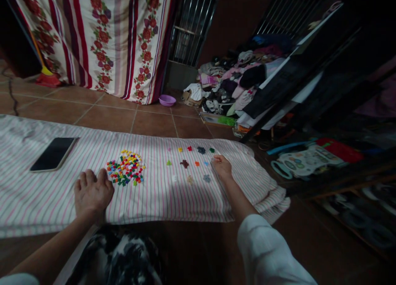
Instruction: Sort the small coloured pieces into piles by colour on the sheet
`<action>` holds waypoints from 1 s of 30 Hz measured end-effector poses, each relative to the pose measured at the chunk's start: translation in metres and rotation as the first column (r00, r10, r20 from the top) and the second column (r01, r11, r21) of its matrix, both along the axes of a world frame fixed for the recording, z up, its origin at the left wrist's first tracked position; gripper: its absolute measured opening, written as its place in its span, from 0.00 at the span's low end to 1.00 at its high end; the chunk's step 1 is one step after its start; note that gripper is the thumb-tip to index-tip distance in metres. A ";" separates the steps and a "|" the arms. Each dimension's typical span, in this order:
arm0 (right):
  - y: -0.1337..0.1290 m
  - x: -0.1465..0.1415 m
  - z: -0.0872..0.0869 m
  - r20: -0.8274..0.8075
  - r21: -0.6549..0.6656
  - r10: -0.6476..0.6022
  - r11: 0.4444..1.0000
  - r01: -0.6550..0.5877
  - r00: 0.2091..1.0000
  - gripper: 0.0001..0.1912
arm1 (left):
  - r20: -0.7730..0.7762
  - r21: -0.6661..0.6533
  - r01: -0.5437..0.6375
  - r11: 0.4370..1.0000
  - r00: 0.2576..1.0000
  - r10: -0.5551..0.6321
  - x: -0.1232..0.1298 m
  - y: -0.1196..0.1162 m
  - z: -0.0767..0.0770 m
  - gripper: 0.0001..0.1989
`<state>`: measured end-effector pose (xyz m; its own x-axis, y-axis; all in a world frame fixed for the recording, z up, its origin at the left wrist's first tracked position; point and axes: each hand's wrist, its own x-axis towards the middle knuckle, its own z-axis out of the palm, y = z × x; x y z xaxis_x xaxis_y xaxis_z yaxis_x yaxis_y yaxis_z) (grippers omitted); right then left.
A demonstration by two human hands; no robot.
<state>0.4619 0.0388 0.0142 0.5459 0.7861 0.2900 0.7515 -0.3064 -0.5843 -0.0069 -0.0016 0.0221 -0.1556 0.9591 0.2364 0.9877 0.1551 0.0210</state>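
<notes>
My left hand (pixel 93 191) rests on the striped cloth (pixel 151 202) with its fingers apart, just left of a mixed heap of small coloured pieces (pixel 126 168). To the right of the heap, small groups sorted by colour lie in three rows, among them a brown group (pixel 185 164), a dark grey-blue one (pixel 201 150) and a grey one (pixel 206 178). My right hand (pixel 222 167) is at the right end of the middle row, beside the light blue pieces (pixel 206 163). Its fingertips are pinched together; anything between them is too small to make out.
A dark phone (pixel 54 154) lies on the cloth at the left. Beyond the cloth, a purple basin (pixel 167 100) and a pile of clothes (pixel 235 81) are on the tiled floor. A striped floral curtain (pixel 120 41) hangs behind. Dark shelving stands at the right.
</notes>
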 end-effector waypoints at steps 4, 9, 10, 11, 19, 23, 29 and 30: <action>0.007 -0.007 0.002 0.029 -0.043 0.010 0.999 -0.009 1.000 0.15 | -0.050 0.010 -0.015 1.000 0.999 0.015 0.000 0.001 -0.003 0.23; 0.012 -0.014 -0.002 0.055 -0.111 0.077 0.991 -0.071 0.995 0.15 | -0.080 0.010 -0.016 1.000 0.997 0.016 0.000 0.002 -0.004 0.23; 0.013 -0.014 -0.003 0.063 -0.127 0.084 0.989 -0.076 0.994 0.15 | -0.081 0.006 -0.018 1.000 0.997 0.018 0.000 0.002 -0.004 0.23; 0.013 -0.014 -0.005 0.069 -0.141 0.088 0.987 -0.077 0.994 0.15 | -0.081 0.001 -0.019 1.000 0.997 0.019 0.000 0.002 -0.003 0.22; 0.011 -0.009 -0.011 0.044 -0.205 0.113 0.974 -0.101 0.993 0.18 | -0.085 -0.013 -0.022 1.000 0.996 0.020 0.000 0.002 -0.002 0.23; 0.010 -0.009 -0.008 0.047 -0.250 0.189 0.953 -0.172 0.981 0.19 | -0.081 -0.003 -0.020 1.000 0.997 0.020 0.000 0.002 -0.004 0.23; 0.007 -0.008 -0.006 0.022 -0.232 0.314 0.925 -0.301 0.949 0.20 | -0.044 0.011 -0.007 1.000 0.999 0.007 0.000 0.002 -0.005 0.24; 0.007 -0.008 -0.006 0.016 -0.224 0.320 0.924 -0.308 0.947 0.20 | -0.042 0.009 -0.009 1.000 0.999 0.010 0.000 0.003 -0.005 0.24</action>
